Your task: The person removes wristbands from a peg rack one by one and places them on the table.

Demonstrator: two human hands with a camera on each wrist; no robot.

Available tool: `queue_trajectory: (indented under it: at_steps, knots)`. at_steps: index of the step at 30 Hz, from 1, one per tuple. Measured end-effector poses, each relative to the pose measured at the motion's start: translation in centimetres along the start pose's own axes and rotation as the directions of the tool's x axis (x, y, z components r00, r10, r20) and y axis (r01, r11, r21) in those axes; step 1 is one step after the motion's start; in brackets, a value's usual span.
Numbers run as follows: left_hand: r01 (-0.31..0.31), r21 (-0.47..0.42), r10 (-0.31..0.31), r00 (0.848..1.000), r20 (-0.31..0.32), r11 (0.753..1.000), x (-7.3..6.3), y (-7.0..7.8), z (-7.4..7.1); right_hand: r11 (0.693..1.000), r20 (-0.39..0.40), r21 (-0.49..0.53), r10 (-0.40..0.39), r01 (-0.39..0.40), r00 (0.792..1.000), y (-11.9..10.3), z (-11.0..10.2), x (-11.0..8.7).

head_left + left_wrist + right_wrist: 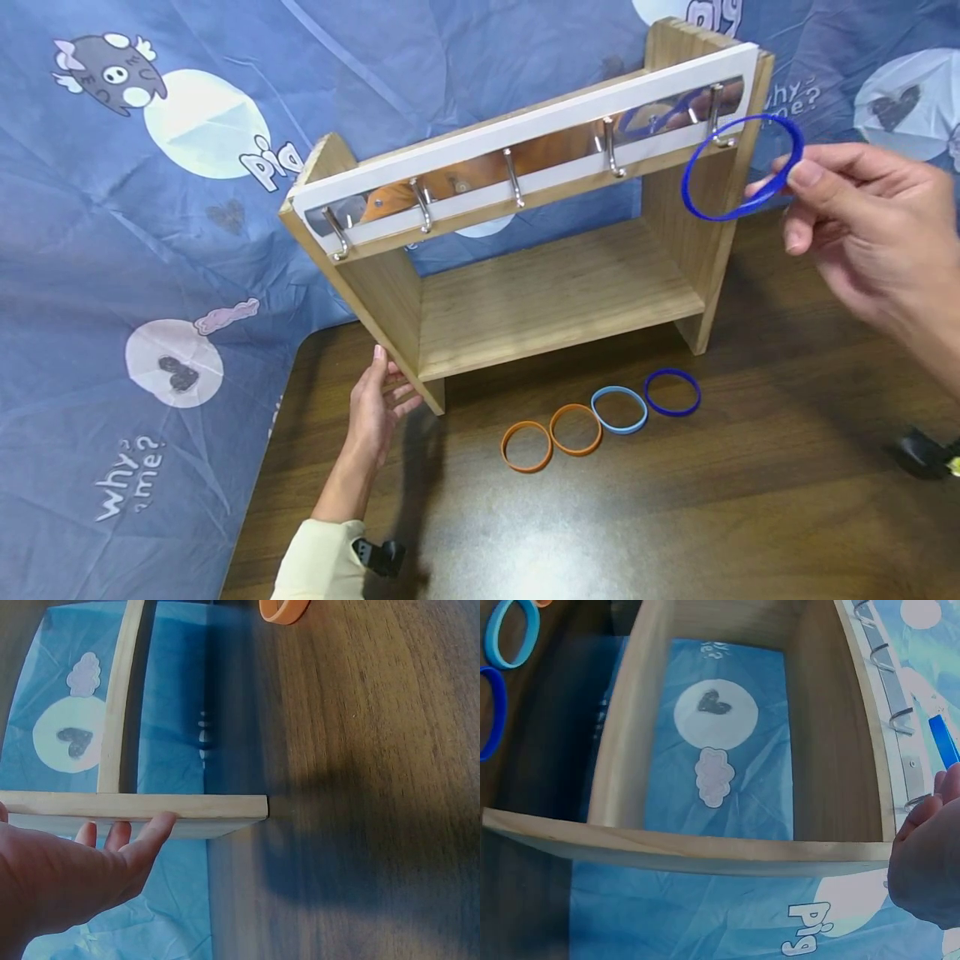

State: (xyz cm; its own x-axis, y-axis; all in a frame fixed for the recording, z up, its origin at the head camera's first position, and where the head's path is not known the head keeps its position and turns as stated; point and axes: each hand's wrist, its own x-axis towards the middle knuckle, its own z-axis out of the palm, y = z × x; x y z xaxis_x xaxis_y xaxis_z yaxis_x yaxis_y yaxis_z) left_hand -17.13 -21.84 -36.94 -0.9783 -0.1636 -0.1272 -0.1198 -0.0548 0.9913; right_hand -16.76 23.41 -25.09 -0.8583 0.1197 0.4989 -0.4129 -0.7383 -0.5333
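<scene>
A blue silicone wristband (795, 150) is pinched between the thumb and fingers of my right hand (885, 225), in front of the rack's far right hook (716, 117). The right wrist view shows part of that hand and the band (943, 741) beside the hook strip. My left hand (375, 408) touches the lower left side panel of the wooden rack (555, 283), its fingers fairly straight against the panel's outer face in the left wrist view. Several metal hooks line the white strip (480, 125) across the rack's upper front; no band hangs on them.
On the brown table (645, 508), before the rack, lie two orange wristbands (527, 471), a light blue wristband (619, 431) and a dark blue wristband (673, 413) in a slanting row. A blue printed cloth (202, 275) hangs behind the rack and to the left.
</scene>
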Motion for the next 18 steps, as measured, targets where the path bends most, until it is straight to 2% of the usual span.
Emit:
queue_trajectory:
  at_steps: [3, 7, 13, 14, 17, 18]
  knots:
    - [0.002, -0.001, -0.002, 1.0, -0.006, 1.0, 0.0, 0.0, 0.1, 0.999, 0.037, -0.034, 0.026, -0.025, 0.999, 0.0, -0.6, -0.6]
    - [0.007, 0.002, -0.007, 1.0, -0.012, 1.0, 0.0, 0.0, 0.1, 0.988, 0.068, -0.125, 0.1, -0.091, 0.993, -0.2, -1.4, -1.3]
    - [0.005, 0.014, -0.005, 1.0, -0.003, 1.0, 0.0, 0.0, 0.1, 0.944, 0.128, -0.292, 0.195, -0.151, 0.972, 0.0, -2.7, -1.9]
    - [0.004, 0.016, -0.004, 1.0, -0.001, 1.0, 0.0, 0.0, 0.1, 0.931, 0.148, -0.33, 0.213, -0.154, 0.966, 0.1, -2.9, -2.1]
    - [0.003, 0.018, -0.003, 1.0, 0.0, 1.0, -0.1, 0.1, 0.1, 0.857, 0.166, -0.484, 0.288, -0.176, 0.943, 0.6, -3.7, -2.7]
    - [0.003, 0.017, -0.003, 1.0, -0.001, 1.0, -0.1, 0.1, 0.1, 0.8, 0.156, -0.573, 0.318, -0.177, 0.935, 0.9, -4.0, -2.9]
